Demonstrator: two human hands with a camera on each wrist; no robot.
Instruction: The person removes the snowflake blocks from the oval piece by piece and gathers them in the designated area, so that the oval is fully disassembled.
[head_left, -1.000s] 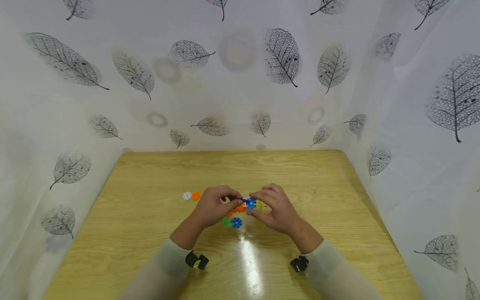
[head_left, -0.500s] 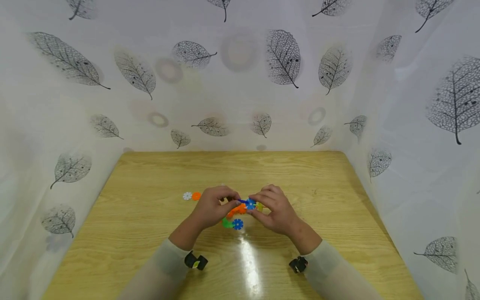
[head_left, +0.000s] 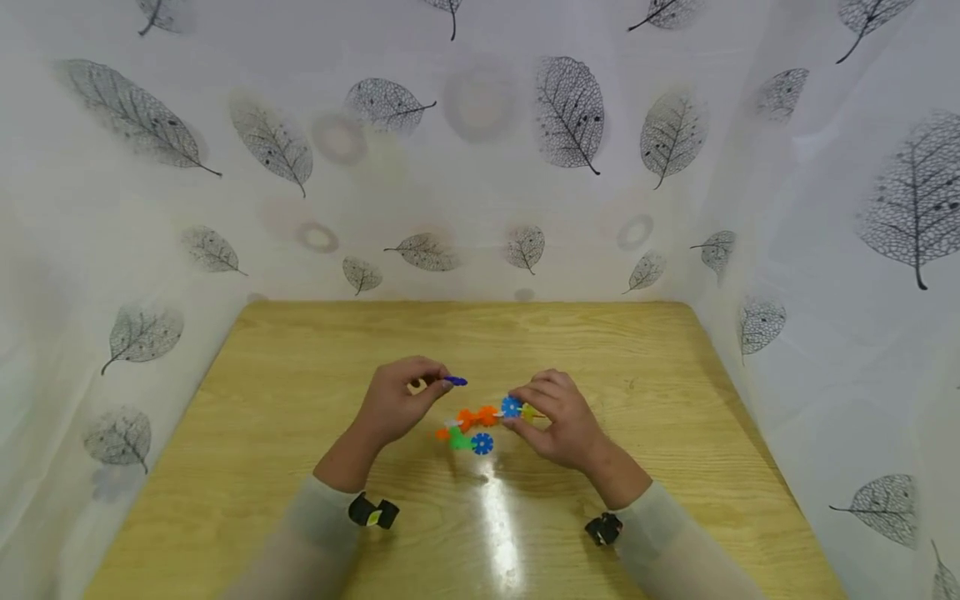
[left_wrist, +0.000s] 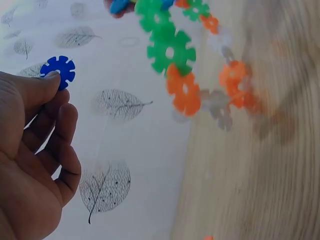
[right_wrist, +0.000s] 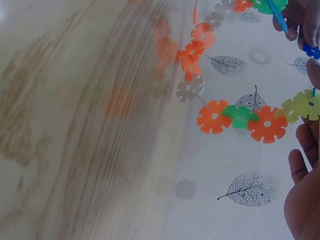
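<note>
My left hand (head_left: 399, 402) pinches a single dark blue notched plastic disc (left_wrist: 60, 69) between thumb and fingers, apart from the other discs. My right hand (head_left: 561, 423) holds a curved chain of interlocking notched discs by a light blue disc (head_left: 512, 407). Beside that disc a yellow one (head_left: 528, 412) shows at the fingers. From there the chain runs left through orange discs (head_left: 477, 417), then bends back to a green disc (head_left: 458, 439) and a blue disc (head_left: 482, 443). More green discs (left_wrist: 171, 52) and orange discs (right_wrist: 214, 116) hang in the wrist views.
The wooden table (head_left: 615, 350) lies under both hands, with a bright glare strip near its front. A white curtain (head_left: 480, 167) printed with leaves stands along the back and sides. A black strap camera (head_left: 373, 510) sits on the left wrist.
My left hand has drawn away up and left with the dark blue disc, which was against the light blue one. The right hand stays nearly still. The loose white and orange discs are now hidden.
</note>
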